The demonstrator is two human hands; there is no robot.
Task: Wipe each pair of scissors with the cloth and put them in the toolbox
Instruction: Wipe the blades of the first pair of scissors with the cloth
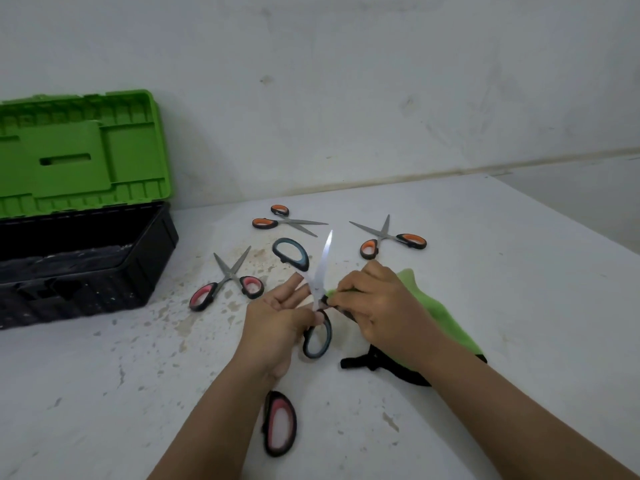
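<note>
Fingers [341,295] pinching soft green cloth [429,306], shiny curved blade, blue-handled scissors [317,336]

- The toolbox [83,258] stands at the left of the frame with its lid [79,150] raised against the wall, so the top of the black tub lies open.
- Between the tub and the frame's middle lie pink-handled scissors [227,284], blades spread.
- Two orange-handled pairs, [287,221] and [391,239], occupy the upper middle.
- Another pink handle [278,422] lies at lower centre, between the forearms.
- The green cloth [436,317] covers the worktop [519,271] right of centre.
- Bare worktop spreads across the lower left and far right.
</note>
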